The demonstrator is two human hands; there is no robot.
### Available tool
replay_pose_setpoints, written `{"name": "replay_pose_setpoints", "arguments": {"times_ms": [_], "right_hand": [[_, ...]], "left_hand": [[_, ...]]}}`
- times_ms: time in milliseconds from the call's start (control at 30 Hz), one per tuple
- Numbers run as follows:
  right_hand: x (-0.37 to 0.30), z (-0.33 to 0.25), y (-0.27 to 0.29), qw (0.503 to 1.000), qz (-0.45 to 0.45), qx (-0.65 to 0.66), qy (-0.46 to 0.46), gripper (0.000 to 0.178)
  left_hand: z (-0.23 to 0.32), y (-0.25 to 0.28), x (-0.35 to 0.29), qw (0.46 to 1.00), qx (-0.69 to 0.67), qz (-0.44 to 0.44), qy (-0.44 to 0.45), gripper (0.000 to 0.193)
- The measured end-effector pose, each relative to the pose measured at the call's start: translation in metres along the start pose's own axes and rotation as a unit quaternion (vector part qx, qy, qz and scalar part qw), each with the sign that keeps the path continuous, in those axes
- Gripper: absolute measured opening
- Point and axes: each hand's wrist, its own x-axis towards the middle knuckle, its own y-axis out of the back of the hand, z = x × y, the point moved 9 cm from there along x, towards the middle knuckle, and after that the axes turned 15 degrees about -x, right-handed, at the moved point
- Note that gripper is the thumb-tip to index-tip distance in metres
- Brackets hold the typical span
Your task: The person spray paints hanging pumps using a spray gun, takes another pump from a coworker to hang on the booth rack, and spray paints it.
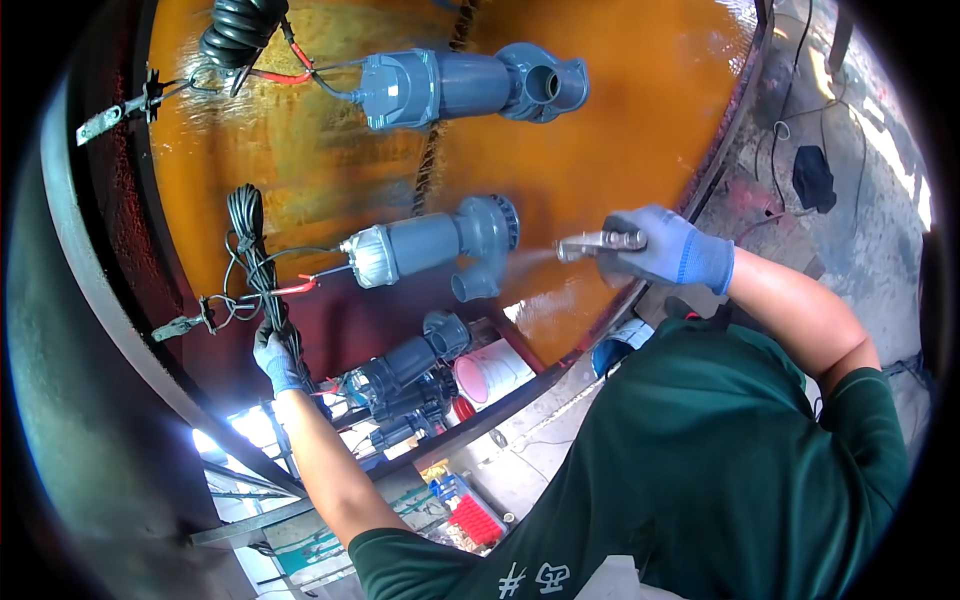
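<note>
My right hand (pixel 655 245), in a blue-grey work glove, is wrapped round a metal spray gun (pixel 590 246). Mist leaves its nozzle toward the round casing and outlet of a blue-grey submersible pump (pixel 425 248), whose end cap at the left is paler and shinier. A bundled black cable (pixel 262 255) runs from this pump and hangs beside it. My left hand (pixel 275 360), gloved too, closes round the lower part of that bundle. Another blue-grey pump (pixel 470 85) hangs farther off, with a coiled black cable (pixel 240 35) at its left.
Behind the pumps stands a wet-looking orange-brown panel (pixel 620 110). Metal clamps (pixel 180 327) hang at the left by a curved frame rail (pixel 110 290). More dark pumps (pixel 400 375), a pink-lined bucket (pixel 490 372) and a red brush-like block (pixel 475 520) lie below. Hoses cross the floor (pixel 870 230) at right.
</note>
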Motion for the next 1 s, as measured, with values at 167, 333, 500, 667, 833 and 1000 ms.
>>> {"name": "replay_pose_setpoints", "arguments": {"times_ms": [167, 333, 500, 667, 833, 1000], "right_hand": [[0.007, 0.014, 0.008, 0.986, 0.09, 0.134, -0.027, 0.027], [-0.002, -0.008, -0.006, 0.995, -0.091, 0.027, 0.03, 0.027], [0.011, -0.024, 0.025, 0.992, 0.065, 0.109, 0.001, 0.029], [0.014, -0.049, 0.029, 0.991, 0.051, 0.112, 0.056, 0.033], [0.013, -0.047, 0.043, 0.977, 0.128, 0.166, 0.049, 0.033], [0.006, -0.056, 0.026, 0.995, 0.054, 0.037, 0.08, 0.032]], "left_hand": [[0.029, 0.056, -0.011, 0.973, 0.121, 0.113, -0.161, 0.029], [0.108, -0.05, -0.077, 0.901, 0.187, 0.203, -0.336, 0.028], [0.173, -0.163, -0.085, 0.853, 0.302, 0.041, -0.423, 0.047], [0.178, -0.192, -0.042, 0.864, 0.288, -0.054, -0.411, 0.055], [0.181, -0.2, -0.019, 0.909, 0.19, -0.119, -0.352, 0.05], [0.186, -0.215, -0.039, 0.902, 0.18, -0.169, -0.356, 0.048]]}}
